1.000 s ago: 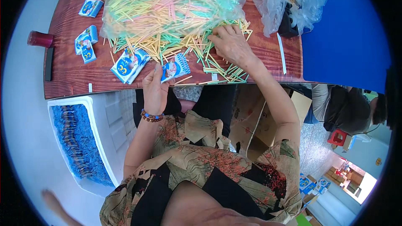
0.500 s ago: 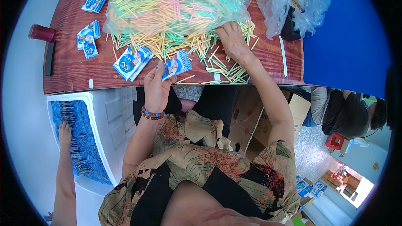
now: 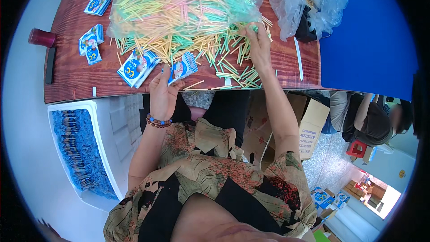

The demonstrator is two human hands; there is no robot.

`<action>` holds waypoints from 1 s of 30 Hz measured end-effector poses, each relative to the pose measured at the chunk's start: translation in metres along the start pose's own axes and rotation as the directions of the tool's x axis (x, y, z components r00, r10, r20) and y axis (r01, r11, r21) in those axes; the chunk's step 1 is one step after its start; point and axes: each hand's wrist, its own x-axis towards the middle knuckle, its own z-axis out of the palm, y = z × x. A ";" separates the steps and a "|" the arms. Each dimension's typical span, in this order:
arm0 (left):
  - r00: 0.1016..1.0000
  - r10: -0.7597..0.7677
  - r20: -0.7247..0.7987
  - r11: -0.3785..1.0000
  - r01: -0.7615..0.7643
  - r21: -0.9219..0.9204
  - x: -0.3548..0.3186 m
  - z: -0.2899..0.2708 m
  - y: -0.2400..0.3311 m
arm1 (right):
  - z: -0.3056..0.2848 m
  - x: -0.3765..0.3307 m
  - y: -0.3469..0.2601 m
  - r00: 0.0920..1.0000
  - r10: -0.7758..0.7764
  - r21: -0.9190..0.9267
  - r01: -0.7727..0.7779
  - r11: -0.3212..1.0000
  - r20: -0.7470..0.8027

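My left hand [image 3: 163,90] pinches a small blue-and-white packet [image 3: 183,68] by its left end, just above the table's front edge. A larger packet [image 3: 136,68] of the same colours lies beside it on the left. My right hand [image 3: 260,51] is at the right side of a loose pile of thin pastel sticks [image 3: 188,45], its fingers closed around a few whose green ends show at the fingertips. Behind the pile lies a big clear plastic bag [image 3: 183,4] full of yellow, pink and green sticks. Scattered sticks [image 3: 242,76] lie below my right wrist.
More packets [image 3: 97,6] lie on the table's left, near a dark red cylinder [image 3: 42,38] and a black bar [image 3: 50,65]. A crumpled clear bag [image 3: 329,4] sits at right. A white foam box [image 3: 95,121] holds blue packets. Another person [image 3: 376,116] sits at far right.
My right hand has turned more upright and its fingers have come together at the sticks. My left hand still holds the packet. Another person's hand has left the foam box.
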 end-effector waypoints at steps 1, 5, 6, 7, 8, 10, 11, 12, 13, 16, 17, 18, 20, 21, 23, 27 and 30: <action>1.000 0.004 -0.004 1.000 -0.004 0.001 0.000 -0.002 0.003 | -0.001 -0.001 -0.007 0.991 -0.050 -0.259 0.081 0.963 0.126; 1.000 0.015 -0.027 1.000 -0.015 0.013 0.002 0.000 0.014 | -0.016 0.009 -0.017 0.863 0.004 -0.701 0.407 0.585 0.505; 0.998 0.024 -0.059 1.000 -0.023 0.011 -0.001 0.002 0.017 | -0.017 0.009 -0.019 0.856 -0.004 -0.688 0.418 0.593 0.517; 0.998 0.009 -0.065 1.000 -0.008 0.023 -0.004 0.006 0.017 | -0.019 0.005 -0.024 0.835 -0.042 -0.678 0.474 0.562 0.549; 0.999 0.005 -0.053 1.000 -0.005 -0.001 -0.005 0.006 0.013 | -0.022 0.003 -0.029 0.815 -0.074 -0.674 0.522 0.523 0.574; 0.999 0.007 -0.044 1.000 -0.008 -0.026 -0.004 0.000 0.009 | -0.020 0.009 -0.037 0.817 -0.023 -0.697 0.506 0.508 0.577; 1.000 -0.005 0.009 1.000 0.005 -0.017 -0.003 -0.002 0.009 | -0.020 0.011 -0.039 0.823 0.036 -0.730 0.481 0.485 0.566; 0.998 -0.016 0.062 1.000 0.017 -0.008 -0.002 -0.004 0.010 | -0.015 0.014 -0.035 0.775 -0.129 -0.668 0.606 0.432 0.619; 0.998 -0.016 0.063 1.000 0.017 -0.012 -0.003 -0.004 0.010 | -0.009 0.013 -0.034 0.774 -0.128 -0.669 0.607 0.429 0.620; 1.000 -0.028 -0.006 1.000 0.028 -0.010 -0.007 0.003 0.015 | 0.008 0.010 -0.023 0.830 0.032 -0.808 0.532 0.253 0.557; 0.999 -0.030 -0.029 1.000 0.030 -0.008 -0.009 0.001 0.018 | 0.017 0.009 -0.023 0.826 0.030 -0.803 0.539 0.253 0.563; 0.998 -0.032 -0.052 0.999 0.032 -0.007 -0.010 -0.002 0.021 | 0.026 0.008 -0.022 0.837 0.043 -0.822 0.524 0.224 0.545; 1.000 -0.017 -0.021 1.000 0.017 -0.013 -0.007 -0.007 0.023 | 0.034 0.010 -0.027 0.825 -0.007 -0.809 0.556 0.191 0.565; 1.000 -0.006 0.013 1.000 0.006 -0.014 -0.006 -0.009 0.023 | 0.036 0.012 -0.029 0.822 -0.005 -0.807 0.561 0.186 0.570; 0.999 0.000 0.039 0.999 0.001 -0.033 -0.006 -0.015 0.020 | 0.037 0.014 -0.032 0.809 -0.013 -0.788 0.575 0.220 0.587; 1.000 0.004 0.012 1.000 -0.004 -0.019 -0.010 -0.023 0.020 | 0.045 0.001 -0.010 0.813 -0.028 -0.782 0.569 0.253 0.582; 1.000 -0.012 0.014 1.000 0.012 0.005 -0.015 -0.034 0.026 | 0.061 -0.012 -0.004 0.835 -0.104 -0.796 0.548 0.255 0.541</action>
